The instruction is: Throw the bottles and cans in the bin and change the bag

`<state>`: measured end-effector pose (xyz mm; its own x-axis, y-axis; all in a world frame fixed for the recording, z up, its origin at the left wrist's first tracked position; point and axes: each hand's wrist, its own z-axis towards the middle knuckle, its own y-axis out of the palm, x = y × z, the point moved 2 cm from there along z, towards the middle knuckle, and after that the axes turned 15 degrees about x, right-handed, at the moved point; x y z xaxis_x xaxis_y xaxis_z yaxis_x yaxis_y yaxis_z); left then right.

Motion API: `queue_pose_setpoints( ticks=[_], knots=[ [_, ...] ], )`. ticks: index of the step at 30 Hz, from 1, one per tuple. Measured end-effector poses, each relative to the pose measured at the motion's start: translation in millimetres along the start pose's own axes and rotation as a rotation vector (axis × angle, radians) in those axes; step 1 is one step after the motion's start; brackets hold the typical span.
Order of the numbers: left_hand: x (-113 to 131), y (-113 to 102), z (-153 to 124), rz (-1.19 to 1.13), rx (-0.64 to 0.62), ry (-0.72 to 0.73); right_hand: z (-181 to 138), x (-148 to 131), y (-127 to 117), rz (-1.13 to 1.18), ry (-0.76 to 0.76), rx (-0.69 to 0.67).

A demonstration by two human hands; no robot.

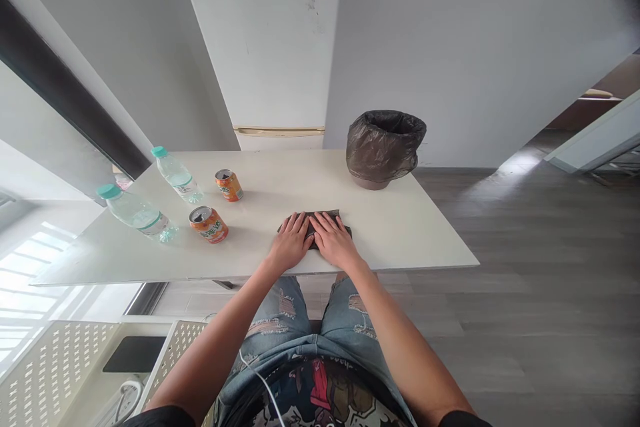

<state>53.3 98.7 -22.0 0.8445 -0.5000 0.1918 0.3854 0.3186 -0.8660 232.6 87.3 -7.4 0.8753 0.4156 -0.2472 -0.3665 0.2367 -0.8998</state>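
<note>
A folded dark plastic bag lies flat near the front edge of the white table. My left hand rests on its left part, fingers stretched out flat. My right hand presses on the bag beside it, fingers also flat and together. Both palms face down and most of the bag is hidden under them.
A small bin lined with a dark bag stands at the table's back right. Two orange cans and two water bottles sit on the left. A white fridge is behind the table; a perforated white rack is at lower left.
</note>
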Motion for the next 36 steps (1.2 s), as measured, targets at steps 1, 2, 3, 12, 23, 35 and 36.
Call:
queue_pose_setpoints(
  ticks=[1,2,3,12,23,35,36],
  knots=[
    [0.0,0.1,-0.1,-0.001,0.000,0.001,-0.1,0.3,0.6,-0.002,-0.002,0.003],
    [-0.1,0.1,-0.1,-0.002,-0.001,0.001,-0.2,0.5,1.0,-0.004,-0.003,0.006],
    [-0.2,0.1,-0.2,-0.004,-0.004,-0.001,-0.2,0.7,1.3,-0.005,-0.003,0.007],
    [-1.4,0.6,-1.5,-0.014,-0.008,-0.007,0.0,1.2,0.4,-0.003,0.005,-0.036],
    [0.7,-1.0,-0.9,0.007,-0.021,0.005,-0.5,2.7,4.2,-0.011,-0.001,-0.036],
    [-2.6,2.6,-2.4,-0.006,-0.005,0.008,-0.1,-0.6,-0.6,-0.011,0.003,-0.043],
    [-2.8,2.8,-2.5,-0.011,-0.004,0.006,-0.1,-0.5,-0.4,-0.008,0.005,-0.045]
  ],
)
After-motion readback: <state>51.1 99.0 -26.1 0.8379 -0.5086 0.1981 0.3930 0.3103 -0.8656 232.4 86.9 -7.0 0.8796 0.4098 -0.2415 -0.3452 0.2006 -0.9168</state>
